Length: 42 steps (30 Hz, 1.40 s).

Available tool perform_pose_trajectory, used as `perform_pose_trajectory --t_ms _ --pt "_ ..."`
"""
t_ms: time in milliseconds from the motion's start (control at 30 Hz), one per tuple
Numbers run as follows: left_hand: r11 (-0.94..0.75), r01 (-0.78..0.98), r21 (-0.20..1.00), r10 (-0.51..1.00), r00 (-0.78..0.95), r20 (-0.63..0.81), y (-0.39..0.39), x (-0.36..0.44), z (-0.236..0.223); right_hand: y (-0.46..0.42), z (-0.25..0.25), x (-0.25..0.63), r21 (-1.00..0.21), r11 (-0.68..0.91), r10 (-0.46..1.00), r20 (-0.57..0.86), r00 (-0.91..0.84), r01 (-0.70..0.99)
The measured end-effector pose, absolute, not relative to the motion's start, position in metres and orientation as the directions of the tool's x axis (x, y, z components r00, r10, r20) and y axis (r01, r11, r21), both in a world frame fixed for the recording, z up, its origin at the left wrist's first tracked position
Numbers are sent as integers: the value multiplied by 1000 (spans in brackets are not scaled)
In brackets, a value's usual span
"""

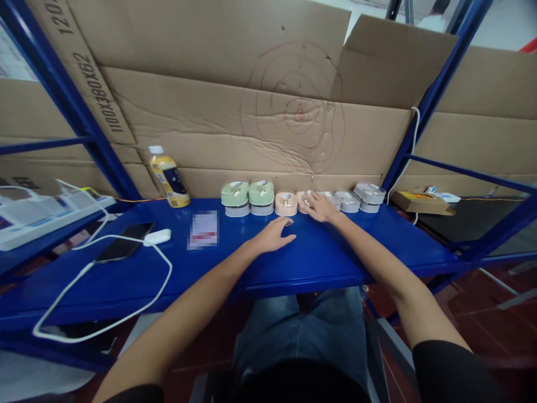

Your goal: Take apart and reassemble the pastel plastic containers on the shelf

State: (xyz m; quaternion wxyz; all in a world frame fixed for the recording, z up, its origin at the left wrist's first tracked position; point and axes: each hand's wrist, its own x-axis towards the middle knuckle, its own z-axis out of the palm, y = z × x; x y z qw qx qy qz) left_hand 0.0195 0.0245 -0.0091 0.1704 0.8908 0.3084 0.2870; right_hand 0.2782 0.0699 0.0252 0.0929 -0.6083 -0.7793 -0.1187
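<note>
Grip of the right hand (318, 207) stands spread, not pinching, its fingers (309, 201) lying across the lid of the second peach container (301, 206) at the back of the blue steel surface (319, 263). Left hand (272, 236) rests open and palm down on that surface, its grip loose and empty, just in front of the first peach container (286, 205) without touching it. These two peach containers stand in a row of small lidded tubs, between two sage-green containers (235, 196) on the left and three grey containers (350, 201) on the right. Behind the row leans a cardboard sheet (218, 123) marked with red rings. Further left lie a blurred card (203, 229), a bottle of yellow drink (168, 180), a black phone (123, 242) and a white charger (157, 237) with its looping cable (100, 319)
</note>
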Motion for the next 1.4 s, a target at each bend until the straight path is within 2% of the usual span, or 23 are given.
perform_pose_trajectory --t_ms 200,300,433,500,567,633,700,767,867,1000,1100,1233,1300,1400 --pt "-762 438 477 634 653 414 26 19 -11 18 27 272 77 309 896 310 -317 948" --pt "-759 416 501 637 633 440 27 21 -13 -22 31 275 13 342 880 347 -325 939" --pt "-718 370 589 669 599 440 27 23 -14 -53 36 268 -152 72 940 341 -15 986" --pt "-692 350 631 683 599 417 25 22 -12 -54 38 262 -184 5 956 291 49 983" --pt "-679 324 659 689 593 418 25 21 -10 -48 39 258 -202 91 961 273 -33 975" --pt "-681 290 672 682 585 438 25 19 -8 -38 39 255 -261 304 929 296 -224 916" --pt "-691 252 678 664 593 456 26 16 -6 -29 37 254 -377 530 841 347 -415 760" --pt "-699 218 682 642 611 462 26 14 -4 -21 36 257 -510 649 761 428 -488 565" --pt "-707 199 679 618 642 455 26 11 -1 -13 32 267 -671 639 767 521 -375 377" --pt "-777 243 581 545 722 426 22 11 0 -3 22 285 -799 503 863 485 -140 330" --pt "-797 278 536 535 737 413 18 13 1 2 15 292 -824 449 885 463 -45 347" --pt "-800 294 523 554 696 457 16 15 3 4 14 294 -832 445 882 471 -3 332" --pt "-792 317 522 588 627 511 19 15 6 3 18 295 -841 442 882 470 17 313" --pt "-737 381 559 676 434 596 25 10 10 1 25 299 -862 406 894 444 65 302"
